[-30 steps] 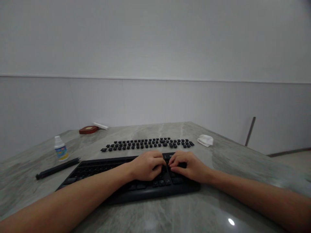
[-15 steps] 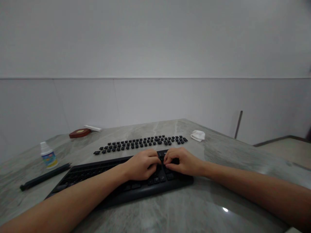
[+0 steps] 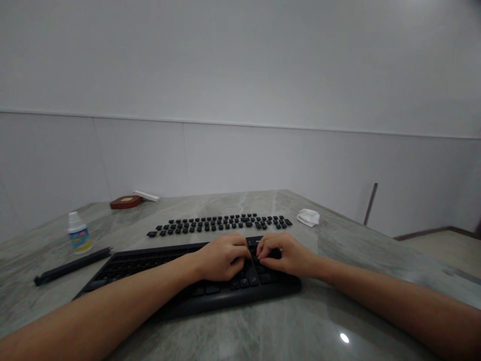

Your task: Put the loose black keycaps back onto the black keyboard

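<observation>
A black keyboard (image 3: 240,299) lies on the marbled grey table, partly covered by my forearms. Over its right-hand part, my left hand (image 3: 222,256) is curled with thumb and fingers drawn in against the keys. Close to its right, my right hand (image 3: 282,253) bends thumb and forefinger together at the number-key area. Whatever either hand's fingertips hold is hidden or too small to make out. Past the keyboard's far edge, loose black keycaps (image 3: 249,224) are laid out in several rows on the table.
At the left stand a white bottle (image 3: 80,235) with a blue and yellow label and a long black rod (image 3: 71,266) lying beside it. Farther back are a reddish-brown box (image 3: 126,202) and a white strip (image 3: 146,195). A crumpled white cloth (image 3: 308,217) sits right of the keycaps.
The view has tilted slightly, shifting everything a little. Both hands stay at the same part of the keyboard, with only small finger movement.
</observation>
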A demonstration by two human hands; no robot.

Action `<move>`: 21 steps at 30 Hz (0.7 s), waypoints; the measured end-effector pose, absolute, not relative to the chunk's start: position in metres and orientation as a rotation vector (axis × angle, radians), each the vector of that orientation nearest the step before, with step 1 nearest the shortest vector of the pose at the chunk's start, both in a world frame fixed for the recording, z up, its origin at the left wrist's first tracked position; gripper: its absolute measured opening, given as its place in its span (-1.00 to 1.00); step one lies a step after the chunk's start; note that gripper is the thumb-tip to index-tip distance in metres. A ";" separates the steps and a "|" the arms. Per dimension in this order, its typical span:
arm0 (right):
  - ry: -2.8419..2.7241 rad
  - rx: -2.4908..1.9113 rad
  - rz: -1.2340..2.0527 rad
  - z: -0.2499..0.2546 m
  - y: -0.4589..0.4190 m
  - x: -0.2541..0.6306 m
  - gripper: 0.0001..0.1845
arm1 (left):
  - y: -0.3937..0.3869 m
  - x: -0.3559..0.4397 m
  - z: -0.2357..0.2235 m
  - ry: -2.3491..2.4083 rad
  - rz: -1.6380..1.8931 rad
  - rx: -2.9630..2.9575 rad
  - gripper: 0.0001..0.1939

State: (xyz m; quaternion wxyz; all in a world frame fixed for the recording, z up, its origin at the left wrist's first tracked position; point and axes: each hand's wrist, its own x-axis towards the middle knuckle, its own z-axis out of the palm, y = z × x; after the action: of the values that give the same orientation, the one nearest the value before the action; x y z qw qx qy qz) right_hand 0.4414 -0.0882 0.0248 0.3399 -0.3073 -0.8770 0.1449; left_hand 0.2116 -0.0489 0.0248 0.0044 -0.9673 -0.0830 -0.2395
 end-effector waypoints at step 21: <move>-2.416 -0.655 0.247 0.029 -0.091 0.443 -0.87 | -0.048 0.210 0.024 -0.171 -0.722 -3.023 -0.60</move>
State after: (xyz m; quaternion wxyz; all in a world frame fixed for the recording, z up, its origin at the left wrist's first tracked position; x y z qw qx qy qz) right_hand 0.4426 -0.0914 0.0292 0.3079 -0.2476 -0.9139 0.0934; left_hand 0.2103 -0.0484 0.0242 0.0146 -0.9711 -0.0550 -0.2318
